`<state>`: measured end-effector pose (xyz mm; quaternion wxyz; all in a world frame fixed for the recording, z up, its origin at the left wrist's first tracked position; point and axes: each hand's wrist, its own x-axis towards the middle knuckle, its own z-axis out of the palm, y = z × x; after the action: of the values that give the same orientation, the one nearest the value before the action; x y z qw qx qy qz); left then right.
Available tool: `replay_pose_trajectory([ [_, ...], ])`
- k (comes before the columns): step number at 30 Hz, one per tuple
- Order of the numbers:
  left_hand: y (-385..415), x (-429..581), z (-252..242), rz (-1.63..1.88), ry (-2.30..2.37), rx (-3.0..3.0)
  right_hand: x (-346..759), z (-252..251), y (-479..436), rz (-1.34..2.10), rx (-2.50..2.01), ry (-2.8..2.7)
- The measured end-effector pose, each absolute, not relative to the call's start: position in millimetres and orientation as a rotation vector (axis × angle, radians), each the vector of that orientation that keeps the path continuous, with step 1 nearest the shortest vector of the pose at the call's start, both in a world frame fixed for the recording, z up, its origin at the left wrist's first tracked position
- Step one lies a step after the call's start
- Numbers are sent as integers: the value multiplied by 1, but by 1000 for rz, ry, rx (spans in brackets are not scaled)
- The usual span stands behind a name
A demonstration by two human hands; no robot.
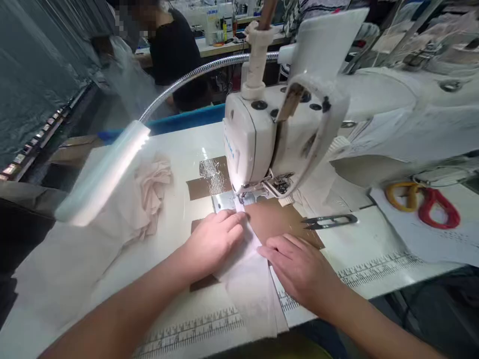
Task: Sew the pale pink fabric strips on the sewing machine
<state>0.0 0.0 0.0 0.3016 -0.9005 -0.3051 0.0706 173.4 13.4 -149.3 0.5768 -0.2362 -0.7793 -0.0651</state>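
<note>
A strip of thin white fabric [250, 299] runs from the table's front edge up under the presser foot [241, 197] of a white sewing machine [249, 144]. My left hand [217, 237] lies over the fabric just in front of the foot, fingers together and pressing down on it. Lower and to the right, my right hand [295, 264] pinches the fabric's right edge between thumb and fingers. Brown tape or card [275, 222] covers the bed beside the needle. Black thread snips [331, 221] lie right of my right hand.
Pale pink fabric [153, 194] is heaped at the left under a lit lamp [108, 174] on a bendable neck. Red and yellow-handled scissors [437, 207] rest on paper at the right. Printed ruler scales [202, 326] follow the front edge. A person in black [175, 55] is beyond the table.
</note>
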Motion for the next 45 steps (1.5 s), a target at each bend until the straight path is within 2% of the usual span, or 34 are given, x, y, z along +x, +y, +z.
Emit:
replay_pose_trajectory([
  [22,-5,3,-4,99,-877,-2303,173,-148,10,-168,-597,-1811],
  [45,4,-3,12,190,-974,-2349,172,-136,14,-85,-715,-1903],
])
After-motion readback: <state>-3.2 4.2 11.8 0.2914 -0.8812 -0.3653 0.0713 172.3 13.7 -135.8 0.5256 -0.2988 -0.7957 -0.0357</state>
